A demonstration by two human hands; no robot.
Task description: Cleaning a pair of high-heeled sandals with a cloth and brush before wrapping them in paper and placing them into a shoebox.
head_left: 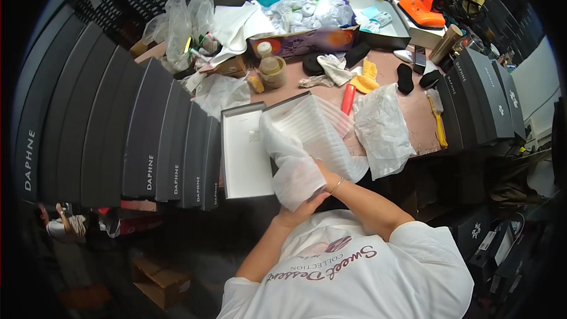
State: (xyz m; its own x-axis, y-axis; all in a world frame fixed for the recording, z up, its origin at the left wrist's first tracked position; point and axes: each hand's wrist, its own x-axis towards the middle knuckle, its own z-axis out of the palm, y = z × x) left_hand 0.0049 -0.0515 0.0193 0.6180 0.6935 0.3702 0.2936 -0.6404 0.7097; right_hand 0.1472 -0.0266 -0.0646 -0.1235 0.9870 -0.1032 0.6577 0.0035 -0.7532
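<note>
Between my hands is a bundle wrapped in thin white translucent sheet (298, 180); what lies inside is hidden. My left hand (297, 211) grips its near end from below, fingers wrapped round it. At its right side my right hand (325, 175) presses against the wrap, a thin bracelet on the wrist. Just past the bundle, a white-lined shoebox part (241, 168) lies at the table's near edge. Beside it sits another open box (289, 105), with a ribbed white foam sheet (331, 124) spread over it and drooping toward me.
Dark grey shoeboxes (139, 136) stand in a row at left, more (481, 94) at right. A crumpled white sheet (384, 130), red-handled tool (348, 99) and yellow-handled brush (438, 118) lie on the table. Behind are a bottle (267, 59), a purple box (301, 41) and an orange device (422, 12).
</note>
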